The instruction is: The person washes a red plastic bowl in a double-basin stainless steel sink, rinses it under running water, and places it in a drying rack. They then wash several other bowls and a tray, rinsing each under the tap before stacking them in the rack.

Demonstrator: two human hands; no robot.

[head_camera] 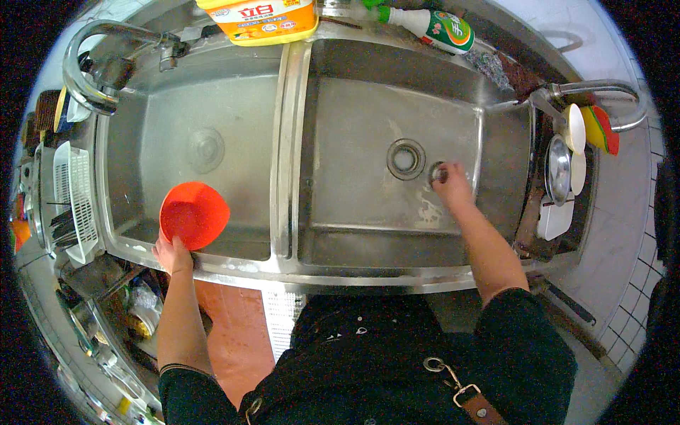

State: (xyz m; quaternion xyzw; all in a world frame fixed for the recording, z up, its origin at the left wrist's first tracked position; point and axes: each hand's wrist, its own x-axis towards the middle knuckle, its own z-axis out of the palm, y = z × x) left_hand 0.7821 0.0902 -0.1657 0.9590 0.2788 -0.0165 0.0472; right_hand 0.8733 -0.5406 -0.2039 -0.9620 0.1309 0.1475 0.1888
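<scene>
My left hand (172,255) grips the rim of a red plastic bowl (196,212), which it holds over the front of the left steel basin (241,106). In the right basin (356,117), the fingers of my right hand (454,186) close on a small round metal piece (438,172), apparently a drain strainer. My fingers partly cover it. Just left of that piece lies the round drain (406,159) in the basin floor. A pale, blurred drain (207,150) shows in the floor of the left basin.
Curved faucets stand at the left (77,69) and right (600,87). Behind the divider (289,149) are a yellow-orange detergent tub (260,21) and a green-white bottle (441,31). A white plastic basket (77,196) sits left; a metal bowl (559,170) stands right.
</scene>
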